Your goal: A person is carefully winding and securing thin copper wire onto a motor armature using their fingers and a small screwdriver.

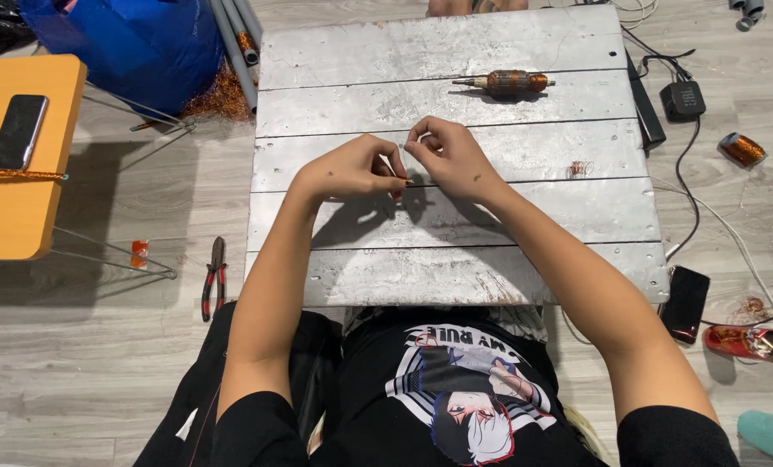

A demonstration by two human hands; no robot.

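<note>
Both hands work over the middle of a low metal-clad table (pixel 334 216), fingertips nearly meeting. The left hand (pixel 352 169) has thumb and forefinger pinched closed, with a small reddish-orange piece (pixel 399 182) showing at the tips; its exact kind is too small to tell. The right hand (pixel 451 156) is curled, its fingers drawn in toward the left fingertips; whether it grips anything cannot be told, though a very thin wire may run between the two hands. Beyond the fingers, toward the far edge of the table, lies a copper-wound motor armature (pixel 507 83), untouched and well apart from both hands. To the right of the right-hand fingers sits a small tangle of copper wire (pixel 580 168). On the floor left of the left forearm lie red-handled pliers (pixel 214 278), not in use. Judged from this layout, the armature remains fully wound, so most of the work appears outstanding; only small wire scraps suggest completed steps.
</note>
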